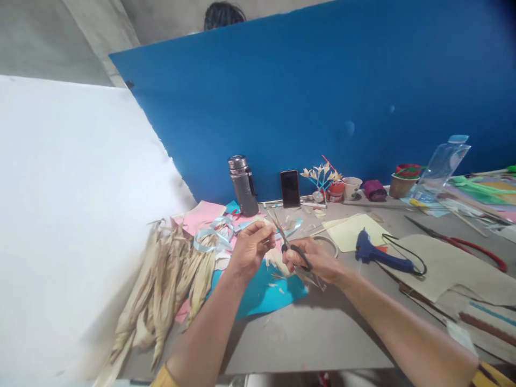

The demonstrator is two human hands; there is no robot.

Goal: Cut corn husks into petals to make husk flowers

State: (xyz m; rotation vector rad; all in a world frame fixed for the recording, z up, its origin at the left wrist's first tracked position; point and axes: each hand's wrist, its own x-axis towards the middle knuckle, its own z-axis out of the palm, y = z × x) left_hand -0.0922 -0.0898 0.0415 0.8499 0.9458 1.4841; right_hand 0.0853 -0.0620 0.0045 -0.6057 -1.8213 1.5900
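My right hand (304, 255) is closed around the black handles of a pair of scissors (297, 255). The blades point up and to the left, slightly apart, beside the fingertips of my left hand (253, 244). That hand is pinched on a small pale piece of dried husk (266, 223), mostly hidden by the fingers. Under both hands lies a blue sheet of paper (258, 295) scattered with pale trimmings (278, 277). A bundle of long dried husks (165, 279) is heaped to the left, next to a curled light-blue ribbon (213, 239).
A steel flask (242, 188), a phone (290, 189), pale husk flowers (320, 176) and a paper cup (352, 188) line the blue partition (282, 97). Rightward lie a blue glue gun (382, 255), red-handled shears (463, 242) and a clear bottle (439, 164). Someone's hair shows above the partition.
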